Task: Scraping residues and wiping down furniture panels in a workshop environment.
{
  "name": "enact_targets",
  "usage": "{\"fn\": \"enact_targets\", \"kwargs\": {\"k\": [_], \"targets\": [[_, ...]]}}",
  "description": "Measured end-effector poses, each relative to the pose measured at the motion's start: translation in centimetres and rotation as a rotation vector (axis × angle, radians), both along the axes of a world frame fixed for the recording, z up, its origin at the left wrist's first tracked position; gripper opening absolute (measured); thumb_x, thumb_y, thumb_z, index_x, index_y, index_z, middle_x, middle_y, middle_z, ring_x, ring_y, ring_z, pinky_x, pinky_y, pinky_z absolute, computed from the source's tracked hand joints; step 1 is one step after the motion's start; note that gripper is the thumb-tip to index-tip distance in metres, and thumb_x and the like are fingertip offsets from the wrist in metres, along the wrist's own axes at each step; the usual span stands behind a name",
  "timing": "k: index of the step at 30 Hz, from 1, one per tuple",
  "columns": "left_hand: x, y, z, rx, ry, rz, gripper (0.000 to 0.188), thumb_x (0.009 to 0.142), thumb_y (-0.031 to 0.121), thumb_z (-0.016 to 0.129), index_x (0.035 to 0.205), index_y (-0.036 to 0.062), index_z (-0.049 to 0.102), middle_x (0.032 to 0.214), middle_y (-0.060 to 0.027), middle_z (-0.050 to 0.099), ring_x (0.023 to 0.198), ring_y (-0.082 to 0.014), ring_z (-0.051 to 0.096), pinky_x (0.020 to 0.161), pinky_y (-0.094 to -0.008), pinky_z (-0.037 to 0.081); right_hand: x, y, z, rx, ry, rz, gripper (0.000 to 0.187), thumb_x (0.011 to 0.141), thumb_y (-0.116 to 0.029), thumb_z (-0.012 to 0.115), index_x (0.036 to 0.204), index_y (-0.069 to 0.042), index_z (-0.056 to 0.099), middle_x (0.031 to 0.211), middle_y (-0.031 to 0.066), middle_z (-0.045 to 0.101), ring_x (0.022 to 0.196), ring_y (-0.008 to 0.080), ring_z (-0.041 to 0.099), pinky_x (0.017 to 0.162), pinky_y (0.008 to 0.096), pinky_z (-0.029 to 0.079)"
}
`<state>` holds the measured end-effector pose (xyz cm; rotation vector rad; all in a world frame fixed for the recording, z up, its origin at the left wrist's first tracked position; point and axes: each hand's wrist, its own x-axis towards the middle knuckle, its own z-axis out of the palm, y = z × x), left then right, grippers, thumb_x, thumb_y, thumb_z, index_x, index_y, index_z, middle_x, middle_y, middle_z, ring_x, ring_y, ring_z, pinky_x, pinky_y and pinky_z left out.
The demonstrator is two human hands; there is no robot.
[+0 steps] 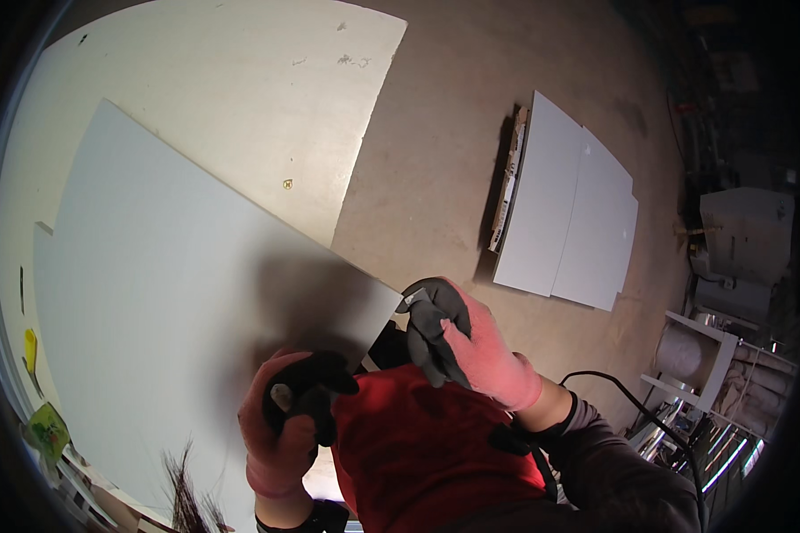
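A large light-grey panel (151,293) lies on a cream board (240,107) to the left, with my shadow falling across it. My right hand (458,333), in a pink glove with a dark coated palm, is closed at the panel's right corner. Its thumb and fingers pinch a small grey-white piece (414,299), too small to name. Over the panel's near edge, my left hand (289,413) wears a matching glove with its fingers curled in. A small pale patch shows among those fingers; whether it is an object or worn glove, I cannot make out.
On the floor to the right, flat grey panels (569,200) rest with cardboard (509,178) along one side. A white-framed rack (689,360) with rolls stands at the far right, near a black cable (631,382). A yellow-green tag (49,431) is at lower left.
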<state>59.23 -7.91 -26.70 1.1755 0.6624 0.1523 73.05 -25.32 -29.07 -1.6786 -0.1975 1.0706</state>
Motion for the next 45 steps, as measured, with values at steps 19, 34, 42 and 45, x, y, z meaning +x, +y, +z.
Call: {"fn": "enact_targets", "kwargs": {"k": [19,34,42,45], "targets": [[0.0,0.5,0.5,-0.025,0.022,-0.043,0.044,0.078,0.023,0.055,0.108,-0.0087,0.05,0.091,-0.0127,0.06,0.068,-0.012,0.055,0.055,-0.0228,0.044,2.7,1.0,2.1,-0.226,-0.203,0.363,0.023,0.089,-0.013,0.036,0.107,-0.002,0.045,0.065,0.0045,0.053,0.048,0.0113,0.049,0.048,0.0248,0.041],[-0.2,0.5,-0.1,0.04,0.045,-0.066,0.052,0.077,0.034,0.059,0.106,-0.008,0.053,0.094,-0.0128,0.058,0.079,-0.0158,0.056,0.068,-0.0265,0.045,3.8,1.4,2.8,-0.185,-0.147,0.394,0.033,0.082,-0.004,0.046,0.115,-0.003,0.044,0.083,0.0243,0.057,0.078,0.0449,0.053,0.071,0.0452,0.043],[-0.2,0.4,-0.1,0.089,0.027,-0.065,0.049,0.079,0.032,0.058,0.106,-0.0083,0.052,0.09,-0.0123,0.059,0.075,-0.0153,0.055,0.065,-0.0259,0.044,2.9,1.0,2.9,-0.206,-0.142,0.364,0.032,0.082,-0.004,0.046,0.114,-0.003,0.044,0.078,0.0223,0.057,0.073,0.0428,0.054,0.066,0.0437,0.044],[-0.1,0.3,0.1,0.083,0.035,-0.061,0.047,0.079,0.029,0.057,0.106,-0.0085,0.052,0.09,-0.0124,0.059,0.074,-0.0149,0.055,0.064,-0.0255,0.044,1.8,1.0,2.5,-0.237,-0.391,0.403,0.033,0.082,-0.005,0.048,0.114,-0.005,0.042,0.074,0.0195,0.056,0.072,0.0411,0.055,0.065,0.0439,0.044]]}}
